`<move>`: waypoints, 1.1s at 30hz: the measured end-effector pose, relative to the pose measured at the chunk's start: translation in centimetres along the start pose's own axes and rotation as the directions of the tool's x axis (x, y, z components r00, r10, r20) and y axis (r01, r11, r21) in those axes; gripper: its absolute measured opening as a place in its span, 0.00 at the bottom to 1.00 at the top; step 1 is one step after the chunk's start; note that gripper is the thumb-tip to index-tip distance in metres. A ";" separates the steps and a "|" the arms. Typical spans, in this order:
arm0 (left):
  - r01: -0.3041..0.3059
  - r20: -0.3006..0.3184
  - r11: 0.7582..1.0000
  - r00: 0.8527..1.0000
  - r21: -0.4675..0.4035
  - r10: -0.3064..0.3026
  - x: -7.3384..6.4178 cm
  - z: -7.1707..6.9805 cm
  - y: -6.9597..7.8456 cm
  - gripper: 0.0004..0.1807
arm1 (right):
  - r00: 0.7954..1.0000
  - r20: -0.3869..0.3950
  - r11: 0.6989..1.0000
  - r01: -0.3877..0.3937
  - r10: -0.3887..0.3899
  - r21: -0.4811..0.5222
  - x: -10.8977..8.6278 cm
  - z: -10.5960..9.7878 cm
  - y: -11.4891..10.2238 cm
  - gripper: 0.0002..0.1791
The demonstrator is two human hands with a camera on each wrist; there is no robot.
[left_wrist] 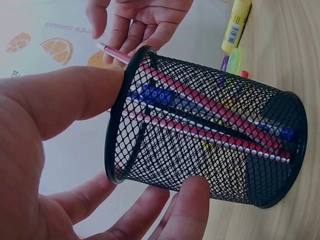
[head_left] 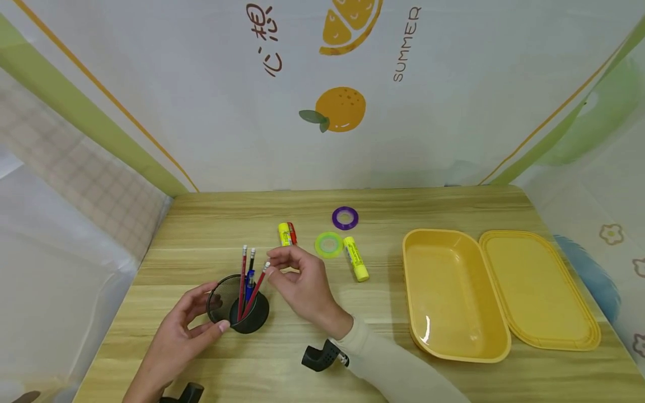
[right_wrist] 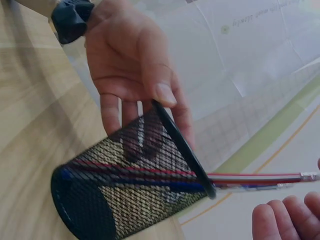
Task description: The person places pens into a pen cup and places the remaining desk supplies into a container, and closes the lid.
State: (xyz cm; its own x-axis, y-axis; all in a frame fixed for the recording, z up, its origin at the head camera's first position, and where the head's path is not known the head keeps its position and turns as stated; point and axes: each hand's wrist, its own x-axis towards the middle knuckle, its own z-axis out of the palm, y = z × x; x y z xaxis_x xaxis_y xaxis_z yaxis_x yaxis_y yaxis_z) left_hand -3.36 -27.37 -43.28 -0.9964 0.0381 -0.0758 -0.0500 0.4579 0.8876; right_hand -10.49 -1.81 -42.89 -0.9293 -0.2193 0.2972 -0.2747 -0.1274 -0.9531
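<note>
A black mesh pen holder (head_left: pixel 256 315) stands on the table, held at the rim by my left hand (head_left: pixel 173 330). In the left wrist view the thumb lies at the rim and the other fingers are round the opposite side. Inside lean two red pencils (head_left: pixel 242 282) with white erasers, a dark pencil (head_left: pixel 252 256) and a blue pen (head_left: pixel 249 287). My right hand (head_left: pixel 304 285) is beside the upper end of the right-leaning red pencil (left_wrist: pixel 116 54). Its thumb and fingers are spread loosely around the eraser end, with no firm pinch showing.
Behind the right hand lie a yellow glue stick (head_left: pixel 284 234) with a red item (head_left: pixel 292 232) against it, a green tape roll (head_left: pixel 328 245), a purple tape roll (head_left: pixel 345 218) and another glue stick (head_left: pixel 356 259). To the right sit a yellow box (head_left: pixel 456 296) and its lid (head_left: pixel 541 291).
</note>
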 end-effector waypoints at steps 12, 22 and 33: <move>0.000 0.004 1.000 1.000 0.000 0.000 -0.1 0.0 0.0 0.38 | 0.998 -0.066 0.989 -0.018 0.008 -0.149 2.1 -1.7 1.1 0.14; 0.024 0.012 1.000 1.000 0.000 -0.024 0.1 -0.1 0.2 0.39 | 0.992 -0.120 0.961 -0.062 0.031 -0.270 4.1 -2.9 3.3 0.14; 0.036 0.020 0.999 0.999 0.001 -0.036 0.1 -0.1 0.1 0.39 | 0.989 -0.111 0.898 -0.135 0.097 -0.418 6.1 -3.6 5.6 0.16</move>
State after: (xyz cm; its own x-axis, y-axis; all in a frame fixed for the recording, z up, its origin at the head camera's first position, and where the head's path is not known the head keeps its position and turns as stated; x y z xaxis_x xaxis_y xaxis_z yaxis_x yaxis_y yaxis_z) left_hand -3.43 -27.42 -43.09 -0.9923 0.0395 -0.1171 -0.0859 0.4602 0.8837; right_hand -18.61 -0.41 -46.61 -0.9732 -0.1214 0.1952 -0.2245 0.3193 -0.9207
